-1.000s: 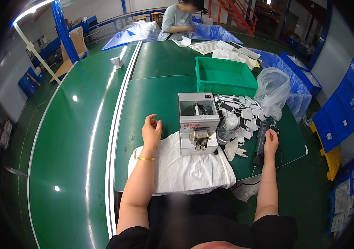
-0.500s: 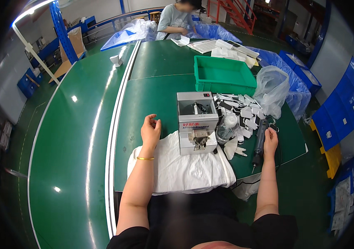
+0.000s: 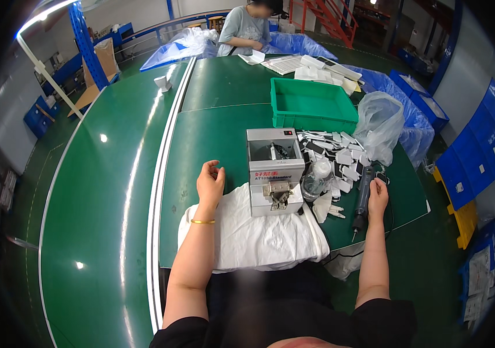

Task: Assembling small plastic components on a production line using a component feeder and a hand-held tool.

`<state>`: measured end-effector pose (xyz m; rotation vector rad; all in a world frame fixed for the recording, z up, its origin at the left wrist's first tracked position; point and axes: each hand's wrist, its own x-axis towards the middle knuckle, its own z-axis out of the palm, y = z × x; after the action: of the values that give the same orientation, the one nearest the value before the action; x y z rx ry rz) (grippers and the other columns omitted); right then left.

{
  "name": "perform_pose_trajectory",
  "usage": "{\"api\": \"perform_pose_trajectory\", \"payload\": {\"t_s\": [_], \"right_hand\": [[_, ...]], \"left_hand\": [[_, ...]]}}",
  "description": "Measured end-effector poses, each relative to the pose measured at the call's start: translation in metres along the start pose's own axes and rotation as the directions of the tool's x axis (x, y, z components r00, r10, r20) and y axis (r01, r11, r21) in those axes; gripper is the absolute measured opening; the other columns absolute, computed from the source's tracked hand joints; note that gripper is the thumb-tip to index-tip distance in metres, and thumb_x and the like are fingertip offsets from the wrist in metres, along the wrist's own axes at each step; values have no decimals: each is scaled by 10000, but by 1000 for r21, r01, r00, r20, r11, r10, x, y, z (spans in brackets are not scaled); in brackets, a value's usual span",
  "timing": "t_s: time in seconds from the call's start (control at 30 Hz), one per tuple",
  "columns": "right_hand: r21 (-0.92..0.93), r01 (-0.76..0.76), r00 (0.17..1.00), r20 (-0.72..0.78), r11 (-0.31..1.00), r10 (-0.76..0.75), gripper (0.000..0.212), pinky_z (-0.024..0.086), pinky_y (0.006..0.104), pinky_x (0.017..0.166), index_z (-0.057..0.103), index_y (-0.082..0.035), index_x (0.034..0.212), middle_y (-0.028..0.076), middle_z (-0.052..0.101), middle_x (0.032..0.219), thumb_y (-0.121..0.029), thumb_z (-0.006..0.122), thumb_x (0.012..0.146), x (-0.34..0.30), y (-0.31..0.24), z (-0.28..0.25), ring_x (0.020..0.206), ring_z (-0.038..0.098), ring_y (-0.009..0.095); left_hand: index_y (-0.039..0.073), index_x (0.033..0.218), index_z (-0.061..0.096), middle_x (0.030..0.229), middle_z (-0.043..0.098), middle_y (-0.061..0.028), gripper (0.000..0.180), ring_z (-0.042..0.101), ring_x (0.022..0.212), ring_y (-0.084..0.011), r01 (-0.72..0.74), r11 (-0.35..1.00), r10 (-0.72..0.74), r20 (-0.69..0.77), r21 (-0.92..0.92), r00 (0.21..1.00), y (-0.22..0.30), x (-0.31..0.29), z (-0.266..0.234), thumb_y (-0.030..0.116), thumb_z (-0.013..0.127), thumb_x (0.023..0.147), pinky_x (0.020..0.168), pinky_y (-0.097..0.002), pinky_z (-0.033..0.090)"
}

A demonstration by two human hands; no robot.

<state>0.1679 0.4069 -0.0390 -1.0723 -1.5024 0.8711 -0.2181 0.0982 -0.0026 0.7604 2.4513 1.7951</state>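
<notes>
My left hand rests on the green table at the edge of a folded white cloth. Its fingers are loosely curled and hold nothing. My right hand lies close beside a dark grey electric screwdriver, its fingers loosely bent and not wrapped round the tool; whether they touch it is unclear. Between my hands a grey screw feeder stands on the cloth's far part, with an open top bin. Right of the feeder are a clear bottle and a heap of white and black plastic parts.
Behind the feeder stands a green crate, with a clear plastic bag at its right. Papers and flat white pieces lie farther back. A small white object sits on the left surface. Another person works at the far end.
</notes>
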Motion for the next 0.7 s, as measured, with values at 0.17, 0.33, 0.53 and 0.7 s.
{"api": "perform_pose_trajectory", "payload": {"t_s": [0.17,0.33,0.53,0.7], "right_hand": [[6,12,1000,9,1000,-12,296,469,271,877,621,23,1169,87,660,1088,-173,631,947,0,1,0,973,609,144],[14,-2,1000,10,1000,2,298,468,270,881,616,23,1174,88,658,1090,-171,627,949,0,0,-1,974,607,144],[2,-3,1000,10,1000,3,297,468,268,876,615,26,1175,87,656,1088,-169,624,951,0,-1,0,972,606,142],[11,1,1000,7,1000,-1,298,469,267,870,614,28,1176,88,656,1082,-168,621,953,0,0,-1,967,605,141]], "left_hand": [[38,1098,615,791,650,-44,240,603,670,-142,-42,999,42,-20,7,999,-7,2,2,137,652,882,655,-291,496],[38,1093,616,795,654,-50,239,605,661,-150,-63,998,63,-19,21,998,-6,2,2,137,657,879,648,-295,498],[30,1062,634,789,649,-43,214,595,654,-133,-71,997,71,-28,-5,997,-8,2,3,134,658,877,642,-286,495],[26,1040,645,785,646,-38,196,588,652,-124,-53,999,53,-10,4,999,-4,0,2,133,658,876,642,-278,492]]}}
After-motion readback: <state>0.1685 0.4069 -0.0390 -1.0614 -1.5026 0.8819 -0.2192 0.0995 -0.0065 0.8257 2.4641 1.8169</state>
